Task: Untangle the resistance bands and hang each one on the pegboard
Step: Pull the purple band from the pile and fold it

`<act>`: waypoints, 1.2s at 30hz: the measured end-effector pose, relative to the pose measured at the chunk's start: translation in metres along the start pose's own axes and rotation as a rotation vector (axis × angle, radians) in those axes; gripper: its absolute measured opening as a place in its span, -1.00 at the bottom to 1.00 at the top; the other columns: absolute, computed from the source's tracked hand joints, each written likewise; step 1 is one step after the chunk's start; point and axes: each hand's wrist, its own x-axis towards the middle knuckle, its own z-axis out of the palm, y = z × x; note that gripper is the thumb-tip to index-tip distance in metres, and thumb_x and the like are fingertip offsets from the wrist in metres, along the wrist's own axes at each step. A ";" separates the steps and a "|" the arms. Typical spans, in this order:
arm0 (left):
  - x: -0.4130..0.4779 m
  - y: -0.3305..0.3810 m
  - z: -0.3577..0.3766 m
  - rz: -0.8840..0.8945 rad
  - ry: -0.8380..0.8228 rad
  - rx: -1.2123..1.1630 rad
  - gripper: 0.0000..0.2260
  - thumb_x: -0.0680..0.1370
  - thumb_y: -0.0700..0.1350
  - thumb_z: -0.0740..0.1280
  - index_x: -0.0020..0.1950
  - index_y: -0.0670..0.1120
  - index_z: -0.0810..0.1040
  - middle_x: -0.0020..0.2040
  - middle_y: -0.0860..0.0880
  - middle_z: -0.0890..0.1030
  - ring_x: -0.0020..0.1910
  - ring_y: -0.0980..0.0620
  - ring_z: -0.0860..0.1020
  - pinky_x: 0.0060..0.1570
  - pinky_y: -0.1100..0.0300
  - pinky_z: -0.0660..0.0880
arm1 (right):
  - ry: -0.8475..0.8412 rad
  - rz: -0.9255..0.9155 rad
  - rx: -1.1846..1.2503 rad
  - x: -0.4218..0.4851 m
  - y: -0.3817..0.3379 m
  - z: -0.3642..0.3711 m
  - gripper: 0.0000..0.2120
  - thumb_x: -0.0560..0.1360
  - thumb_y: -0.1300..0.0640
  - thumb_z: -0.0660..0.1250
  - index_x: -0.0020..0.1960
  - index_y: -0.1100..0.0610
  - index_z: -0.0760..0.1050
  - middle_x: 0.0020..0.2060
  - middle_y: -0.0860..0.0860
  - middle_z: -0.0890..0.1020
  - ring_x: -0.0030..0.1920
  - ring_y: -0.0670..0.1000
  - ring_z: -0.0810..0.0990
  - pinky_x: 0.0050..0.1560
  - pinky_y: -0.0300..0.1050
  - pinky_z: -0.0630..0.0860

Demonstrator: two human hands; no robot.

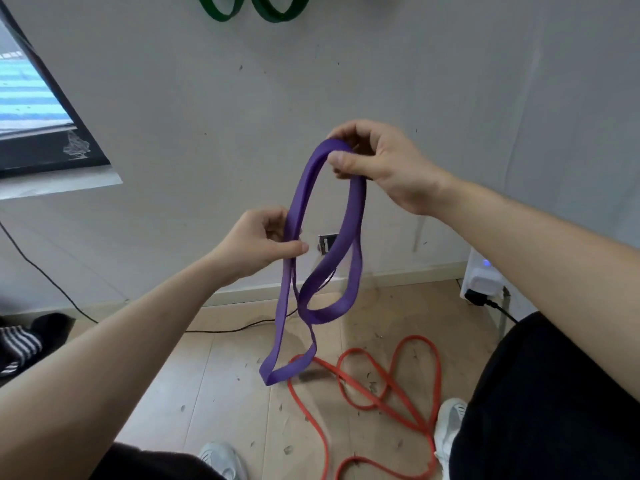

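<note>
Wall [346, 81] filled the background, floor [214, 375] below it. Two green bands [221, 12] hung at the top edge of view; peg not visible. Orange band [391, 389] lay looped on the floor near the person's shoes, well below the hands, untouched.

Purple band [353, 216] was in the air in front of the wall, held at two spots, lower end dangling just above the orange one. It wasn't clean: strands crossed below the left hand, forming a twisted second loop mid-length.

Right hand [384, 164] was up high, thumb and fingers [341, 133] pinching the top bend of the purple band. Left hand [259, 244] was lower, thumb and fingers closed on the left strand just above the crossing.

Step looked like untwisting purple. My take: keep the right pinch as the anchor, slide the left down to the crossing, flip the inner loop through, no pulling taut or the twist locks. Let it hang free to check one plain loop before going to the pegs.
</note>
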 end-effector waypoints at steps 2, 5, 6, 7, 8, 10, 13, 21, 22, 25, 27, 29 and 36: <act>0.000 -0.003 -0.004 -0.024 0.012 -0.021 -0.78 0.46 -0.21 0.54 0.05 -0.18 0.61 -0.04 -0.24 0.68 -0.02 -0.21 0.66 0.09 -0.06 0.64 | 0.065 0.009 0.140 0.001 -0.003 -0.004 -0.85 0.51 0.25 0.39 0.06 0.13 0.50 -0.12 0.04 0.57 -0.14 0.03 0.58 0.13 0.08 0.58; -0.001 0.000 -0.014 -0.022 0.047 -0.101 -0.74 0.45 -0.16 0.54 0.11 -0.14 0.63 -0.04 -0.19 0.72 0.00 -0.19 0.69 0.09 -0.02 0.65 | 0.129 0.039 0.241 0.002 -0.002 -0.009 -0.88 0.55 0.24 0.36 0.07 0.16 0.48 -0.12 0.05 0.57 -0.16 0.02 0.61 0.11 0.05 0.58; -0.001 0.004 -0.018 -0.017 0.071 -0.160 -0.71 0.43 -0.14 0.54 0.12 -0.14 0.63 -0.04 -0.18 0.73 0.00 -0.18 0.70 0.07 0.02 0.65 | 0.143 0.054 0.243 0.002 0.000 -0.012 -0.90 0.57 0.25 0.34 0.07 0.16 0.48 -0.13 0.05 0.57 -0.16 0.02 0.61 0.12 0.07 0.57; -0.002 0.008 -0.022 -0.011 0.100 -0.227 -0.68 0.41 -0.12 0.53 0.13 -0.14 0.63 -0.03 -0.18 0.73 0.00 -0.18 0.71 0.04 0.06 0.65 | 0.144 0.075 0.238 0.001 0.003 -0.015 -0.91 0.57 0.27 0.33 0.06 0.16 0.48 -0.15 0.04 0.57 -0.17 0.03 0.61 0.13 0.08 0.57; -0.003 0.012 -0.025 -0.002 0.134 -0.285 -0.66 0.40 -0.11 0.52 0.14 -0.15 0.62 -0.03 -0.19 0.73 0.01 -0.19 0.71 0.02 0.07 0.65 | 0.124 0.104 0.222 0.000 0.006 -0.018 -0.90 0.57 0.28 0.33 0.05 0.14 0.48 -0.16 0.04 0.58 -0.17 0.03 0.61 0.14 0.10 0.56; -0.003 0.023 -0.029 0.031 0.203 -0.354 -0.64 0.41 -0.08 0.49 0.17 -0.17 0.61 -0.01 -0.18 0.73 0.01 -0.17 0.71 0.03 0.05 0.66 | 0.006 0.169 0.122 -0.005 0.013 -0.027 -0.85 0.52 0.29 0.38 0.06 0.13 0.51 -0.15 0.07 0.61 -0.14 0.06 0.64 0.15 0.11 0.56; 0.001 0.038 -0.026 0.080 0.264 -0.410 -0.62 0.41 -0.01 0.47 0.17 -0.14 0.62 -0.03 -0.10 0.73 -0.01 -0.13 0.72 0.06 0.00 0.65 | -0.190 0.235 -0.132 -0.013 0.021 -0.036 -0.75 0.46 0.28 0.46 0.13 0.19 0.57 -0.07 0.20 0.66 -0.04 0.14 0.68 0.15 0.07 0.61; 0.022 0.057 0.000 0.146 0.279 -0.345 -0.74 0.53 -0.10 0.47 0.20 -0.13 0.63 -0.08 -0.03 0.71 -0.11 0.04 0.69 -0.01 0.15 0.62 | -0.349 0.331 -0.378 -0.017 0.030 -0.037 -0.76 0.45 0.28 0.48 0.11 0.14 0.60 -0.04 0.04 0.72 0.02 -0.01 0.70 0.24 0.05 0.58; 0.023 0.058 0.002 0.155 0.278 -0.325 -0.73 0.53 -0.11 0.47 0.20 -0.14 0.63 -0.09 -0.01 0.71 -0.12 0.06 0.68 -0.05 0.21 0.59 | -0.351 0.329 -0.373 -0.017 0.030 -0.035 -0.76 0.46 0.26 0.47 0.12 0.13 0.60 -0.01 0.04 0.72 0.03 -0.02 0.70 0.24 0.03 0.57; 0.025 0.058 0.006 0.166 0.256 -0.302 -0.75 0.51 -0.13 0.50 0.16 -0.15 0.65 -0.14 0.04 0.70 -0.15 0.13 0.65 -0.12 0.30 0.54 | -0.264 0.238 -0.213 -0.015 0.025 -0.027 -0.71 0.47 0.27 0.47 0.18 0.17 0.58 0.03 0.12 0.70 0.04 0.05 0.70 0.19 -0.03 0.59; 0.024 0.057 0.007 0.173 0.237 -0.295 -0.75 0.49 -0.16 0.51 0.14 -0.17 0.66 -0.18 0.07 0.71 -0.18 0.19 0.64 -0.15 0.35 0.52 | -0.172 0.142 -0.110 -0.012 0.019 -0.020 -0.66 0.46 0.29 0.48 0.21 0.18 0.57 0.03 0.16 0.69 0.03 0.08 0.69 0.11 -0.06 0.62; 0.022 0.055 0.005 0.183 0.220 -0.275 -0.76 0.48 -0.15 0.53 0.12 -0.16 0.68 -0.18 0.06 0.72 -0.18 0.21 0.65 -0.15 0.36 0.52 | -0.113 0.049 -0.110 -0.010 0.015 -0.014 -0.63 0.44 0.27 0.50 0.23 0.15 0.56 0.03 0.13 0.69 0.03 0.05 0.68 0.06 -0.08 0.63; 0.017 0.051 -0.008 0.178 0.179 -0.307 -0.80 0.44 -0.20 0.54 0.05 -0.15 0.70 -0.10 -0.07 0.75 -0.10 0.05 0.70 -0.10 0.29 0.55 | -0.195 -0.147 -0.340 -0.006 0.005 0.008 -0.53 0.52 0.17 0.44 0.39 -0.02 0.47 0.09 -0.13 0.61 0.00 -0.18 0.61 -0.08 -0.31 0.56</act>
